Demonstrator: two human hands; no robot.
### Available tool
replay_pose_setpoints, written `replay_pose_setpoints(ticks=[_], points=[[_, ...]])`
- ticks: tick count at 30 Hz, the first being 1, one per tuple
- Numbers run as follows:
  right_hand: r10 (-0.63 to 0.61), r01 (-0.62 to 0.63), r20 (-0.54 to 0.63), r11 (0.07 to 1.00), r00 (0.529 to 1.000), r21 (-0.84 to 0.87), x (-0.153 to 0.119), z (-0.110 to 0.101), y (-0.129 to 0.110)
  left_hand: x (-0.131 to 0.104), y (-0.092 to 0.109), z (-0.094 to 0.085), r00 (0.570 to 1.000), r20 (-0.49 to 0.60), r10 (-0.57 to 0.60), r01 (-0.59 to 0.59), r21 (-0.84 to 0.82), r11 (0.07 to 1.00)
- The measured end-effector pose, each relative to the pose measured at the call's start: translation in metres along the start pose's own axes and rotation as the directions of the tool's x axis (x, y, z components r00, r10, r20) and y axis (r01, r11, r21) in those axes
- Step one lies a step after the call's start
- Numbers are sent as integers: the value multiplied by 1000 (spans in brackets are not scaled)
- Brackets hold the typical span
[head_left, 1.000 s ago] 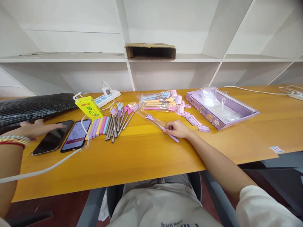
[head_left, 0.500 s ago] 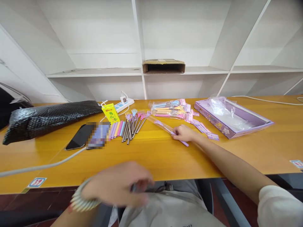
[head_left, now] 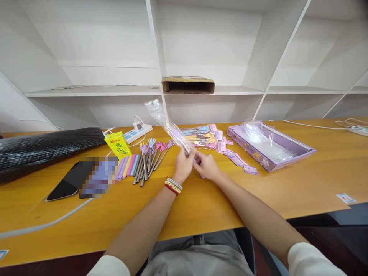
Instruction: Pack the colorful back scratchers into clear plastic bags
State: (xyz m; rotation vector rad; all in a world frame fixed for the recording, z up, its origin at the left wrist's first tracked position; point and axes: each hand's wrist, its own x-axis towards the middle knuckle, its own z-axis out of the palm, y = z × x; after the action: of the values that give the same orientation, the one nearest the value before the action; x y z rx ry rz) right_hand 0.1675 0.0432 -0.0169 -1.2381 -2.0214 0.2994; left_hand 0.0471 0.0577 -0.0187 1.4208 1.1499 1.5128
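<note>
My left hand point(head_left: 184, 165) and my right hand point(head_left: 207, 166) are close together above the middle of the desk. Both are closed on a purple back scratcher in a clear plastic sleeve point(head_left: 169, 126). The sleeve points up and away to the left; fingers hide most of the scratcher. Left of my hands lie several metal back scratcher rods point(head_left: 148, 163) with coloured claw heads. Beside those is a row of pastel handles point(head_left: 128, 165). Just beyond my hands, bagged back scratchers point(head_left: 201, 137) are piled next to small printed cards point(head_left: 237, 158).
A purple box point(head_left: 270, 166) with clear plastic in it stands at the right. On the left are a yellow drink carton point(head_left: 118, 145), a phone point(head_left: 67, 183), a black wrapped package point(head_left: 48, 151) and a power strip point(head_left: 138, 133). A cardboard box point(head_left: 188, 85) sits on the shelf.
My left hand has come up from my lap to the scratcher beside my right hand. The sleeved scratcher has been raised off the desk and tilted upward. The view has shifted right.
</note>
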Motion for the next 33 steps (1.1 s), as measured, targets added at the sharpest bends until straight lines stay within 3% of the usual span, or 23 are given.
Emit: replay_pose_setpoints(ticks=[4,10,16,22,28,33], points=[[11,-14,65,999,998,37,-6,5,-2,-5,-7,-3,999,-53,1,-2,-17,1000],[-52,25,243,993,969,113,-6,-1,1,1,5,-11,997,-71,22,-36,-200,979],[-68,49,356,997,932,60,-7,1,4,4,14,-16,999,-22,42,-47,-235,971],[-91,87,371,996,924,27,-5,2,7,7,11,-20,1000,10,-4,7,-277,961],[-12,-10,371,998,929,58,-6,4,9,15,-2,-25,985,-126,-121,75,-317,945],[31,-73,339,991,940,113,-5,3,10,19,-8,-32,970,-122,-211,141,-429,892]])
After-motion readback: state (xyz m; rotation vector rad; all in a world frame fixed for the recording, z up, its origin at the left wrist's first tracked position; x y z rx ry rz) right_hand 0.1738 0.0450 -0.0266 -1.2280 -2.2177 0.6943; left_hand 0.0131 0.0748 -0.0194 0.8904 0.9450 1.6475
